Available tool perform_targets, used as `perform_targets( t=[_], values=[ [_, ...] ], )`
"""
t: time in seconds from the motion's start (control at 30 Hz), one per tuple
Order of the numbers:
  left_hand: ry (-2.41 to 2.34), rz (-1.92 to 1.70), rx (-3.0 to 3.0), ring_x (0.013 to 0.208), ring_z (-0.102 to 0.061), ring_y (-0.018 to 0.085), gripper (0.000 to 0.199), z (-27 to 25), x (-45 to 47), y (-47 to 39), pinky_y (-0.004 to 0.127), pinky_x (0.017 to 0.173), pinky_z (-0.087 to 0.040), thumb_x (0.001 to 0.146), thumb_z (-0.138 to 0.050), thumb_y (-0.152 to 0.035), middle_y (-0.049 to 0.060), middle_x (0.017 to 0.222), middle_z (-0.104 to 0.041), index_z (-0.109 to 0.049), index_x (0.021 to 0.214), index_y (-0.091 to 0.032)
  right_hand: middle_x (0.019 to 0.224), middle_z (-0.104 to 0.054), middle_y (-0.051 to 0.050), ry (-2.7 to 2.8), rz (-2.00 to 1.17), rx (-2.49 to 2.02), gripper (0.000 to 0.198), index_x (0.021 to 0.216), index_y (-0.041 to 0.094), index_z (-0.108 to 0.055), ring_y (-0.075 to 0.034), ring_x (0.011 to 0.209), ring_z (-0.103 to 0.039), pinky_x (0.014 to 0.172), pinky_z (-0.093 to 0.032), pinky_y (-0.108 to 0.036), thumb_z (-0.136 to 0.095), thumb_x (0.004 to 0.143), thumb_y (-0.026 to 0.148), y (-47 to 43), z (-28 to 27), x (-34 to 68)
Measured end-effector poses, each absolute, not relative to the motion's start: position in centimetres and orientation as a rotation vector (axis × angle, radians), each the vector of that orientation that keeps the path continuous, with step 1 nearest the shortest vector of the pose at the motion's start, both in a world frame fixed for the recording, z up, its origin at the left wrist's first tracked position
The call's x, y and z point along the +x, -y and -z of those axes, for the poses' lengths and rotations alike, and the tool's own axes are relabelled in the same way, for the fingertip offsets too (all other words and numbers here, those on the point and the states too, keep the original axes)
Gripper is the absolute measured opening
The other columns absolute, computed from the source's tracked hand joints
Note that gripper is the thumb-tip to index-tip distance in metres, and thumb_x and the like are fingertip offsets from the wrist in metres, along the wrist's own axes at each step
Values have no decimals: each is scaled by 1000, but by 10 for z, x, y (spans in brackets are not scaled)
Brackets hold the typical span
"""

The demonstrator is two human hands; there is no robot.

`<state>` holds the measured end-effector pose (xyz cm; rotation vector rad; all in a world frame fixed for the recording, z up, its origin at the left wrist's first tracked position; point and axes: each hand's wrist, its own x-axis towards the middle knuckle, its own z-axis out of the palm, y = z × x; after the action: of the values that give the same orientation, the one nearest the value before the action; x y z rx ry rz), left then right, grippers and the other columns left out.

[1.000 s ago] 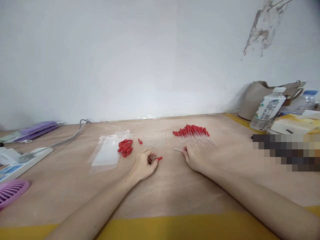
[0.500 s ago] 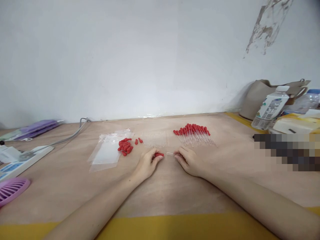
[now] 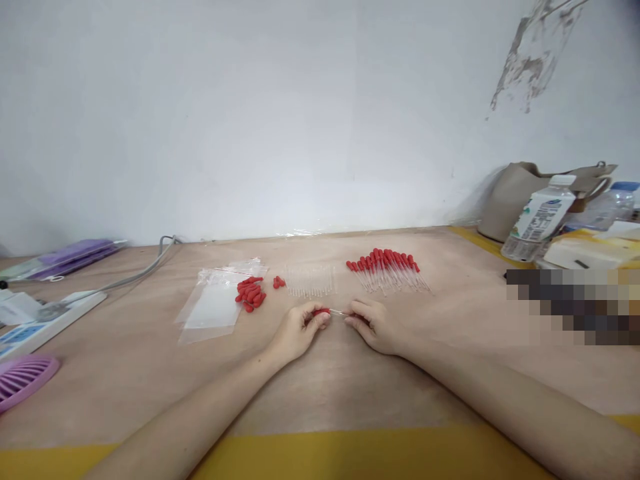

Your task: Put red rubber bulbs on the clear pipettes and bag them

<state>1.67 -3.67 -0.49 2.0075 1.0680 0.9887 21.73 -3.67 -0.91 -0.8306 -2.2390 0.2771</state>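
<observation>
Both hands have drawn closer since half a second ago, and the gap between the held red bulb and the held clear tube has gone. From my seat behind the head camera, I see the left hand (image 3: 300, 328) pinching the red bulb (image 3: 323, 311) between thumb and fingers, its mouth turned toward the right hand (image 3: 376, 327). That right hand grips the clear tube (image 3: 338, 313), whose bare end points left. Bulb and tube now meet in front of me over the middle of the worktop (image 3: 325, 387), closer to its far edge than its near one.

What matters to me is the line-up: the tube's long axis runs nearly parallel to the near edge, its right end dipping slightly toward that edge, and the bulb lies almost along the same line. The joint sits nearer the left fingertips. I can't tell whether the tube's end is inside the bulb or only touching it.

Toward the far edge, beyond the hands, I have loose red bulbs (image 3: 251, 295) on the left, a row of clear tubes (image 3: 311, 281) between, and red-topped tubes (image 3: 384, 260) on the right.
</observation>
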Motion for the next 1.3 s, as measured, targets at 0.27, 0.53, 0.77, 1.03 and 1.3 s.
perform_targets(
  t=[0.27,0.53,0.77,1.03,1.3],
  values=[
    [-1044,-909,1970,63,-58,12,19,5,14,38,24,63,-47,82,-49,-31,1,67,-61,-61,83,-15,77,-55,-2,2288,-394,-779,18,85,19,-59,-11,70,-52,66,-41,-23,-41,85,19,28,7,223],
    [-1095,-864,2090,58,-57,12,23,2,15,41,22,58,-46,82,-49,-34,0,62,-61,-63,81,-16,84,-59,-3,2344,-223,-821,26,94,22,-62,-12,72,-54,66,-42,-24,-39,85,16,28,10,222],
    [-1202,-938,2136,71,-62,16,24,6,12,37,25,64,-48,78,-54,-34,4,81,-68,-65,92,-18,82,-57,-6,2256,-69,-848,21,94,18,-59,-14,71,-54,65,-43,-25,-41,85,23,26,13,224],
    [-1189,-918,1979,61,-60,14,21,6,11,31,24,57,-47,76,-56,-34,2,66,-64,-63,81,-15,77,-58,-5,2228,-107,-937,19,80,18,-56,-14,72,-54,66,-43,-26,-38,85,22,29,8,223],
    [-1119,-892,1883,59,-59,13,19,7,11,31,24,58,-47,73,-59,-32,2,63,-63,-63,81,-15,74,-59,-4,2245,-128,-904,25,83,18,-59,-13,68,-53,63,-41,-24,-35,87,26,28,16,220]
  ],
)
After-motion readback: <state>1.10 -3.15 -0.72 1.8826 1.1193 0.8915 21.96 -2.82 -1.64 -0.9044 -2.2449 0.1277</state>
